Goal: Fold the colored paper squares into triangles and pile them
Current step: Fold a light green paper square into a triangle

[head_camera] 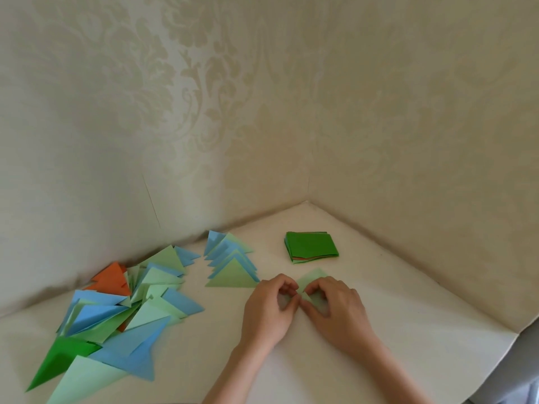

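A pale green paper square (313, 279) lies on the white table between my hands, one corner lifted. My left hand (267, 309) and my right hand (335, 307) both pinch that paper with curled fingers, fingertips meeting near its lifted corner. A stack of unfolded squares (310, 246) with dark green on top sits just behind. A tidy row of folded blue and pale green triangles (230, 265) lies left of my hands. A loose heap of folded triangles (122, 310) in blue, green and orange spreads across the left.
Patterned walls close the table (408, 330) in at the back and on the right, forming a corner. The table's right edge drops off at the lower right.
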Demonstrator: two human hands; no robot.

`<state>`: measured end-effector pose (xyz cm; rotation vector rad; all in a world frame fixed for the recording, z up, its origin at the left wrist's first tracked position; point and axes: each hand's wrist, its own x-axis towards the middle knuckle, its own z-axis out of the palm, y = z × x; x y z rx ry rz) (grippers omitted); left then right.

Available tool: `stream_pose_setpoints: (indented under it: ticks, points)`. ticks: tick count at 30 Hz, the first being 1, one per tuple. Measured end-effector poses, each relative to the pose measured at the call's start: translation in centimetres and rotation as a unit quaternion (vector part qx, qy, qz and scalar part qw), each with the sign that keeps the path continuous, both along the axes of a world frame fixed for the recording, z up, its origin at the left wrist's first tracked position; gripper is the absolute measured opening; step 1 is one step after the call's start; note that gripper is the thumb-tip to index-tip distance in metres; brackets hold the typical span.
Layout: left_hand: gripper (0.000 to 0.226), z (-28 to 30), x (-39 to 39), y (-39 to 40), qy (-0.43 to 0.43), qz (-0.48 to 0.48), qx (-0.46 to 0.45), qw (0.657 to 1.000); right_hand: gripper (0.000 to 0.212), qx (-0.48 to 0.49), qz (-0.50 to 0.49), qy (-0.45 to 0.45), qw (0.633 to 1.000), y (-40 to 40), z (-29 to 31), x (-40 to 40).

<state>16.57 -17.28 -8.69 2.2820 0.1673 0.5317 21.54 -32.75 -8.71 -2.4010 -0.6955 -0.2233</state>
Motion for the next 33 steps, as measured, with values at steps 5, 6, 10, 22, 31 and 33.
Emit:
stream_pose_setpoints:
  ticks: [5,6,10,22,31,33]
  points:
    - [0.018,0.1,0.0,-0.4,-0.003,0.013,0.0,1.0,0.026,0.014,-0.013,0.007,1.0,0.1,-0.1,0.0]
    - [0.018,0.1,0.0,-0.4,-0.003,0.014,-0.002,1.0,0.027,0.012,-0.014,0.008,1.0,0.1,0.0,0.0]
    - [0.019,0.1,0.1,-0.4,0.005,0.018,-0.013,1.0,0.028,0.007,-0.022,0.023,0.999,0.4,0.4,-0.1]
    - [0.041,0.3,-0.6,0.2,-0.003,-0.016,-0.07,0.997,0.025,-0.002,0.0,0.033,0.999,-0.5,0.1,-0.1]
    - [0.042,0.0,-1.1,0.1,-0.067,-0.02,0.002,0.998,0.007,0.035,0.025,-0.045,0.998,-0.7,-0.4,-0.4]
    - [0.038,-0.2,-1.0,0.3,-0.08,-0.005,0.005,0.997,0.007,0.061,0.037,-0.051,0.996,-0.7,-0.1,-0.6]
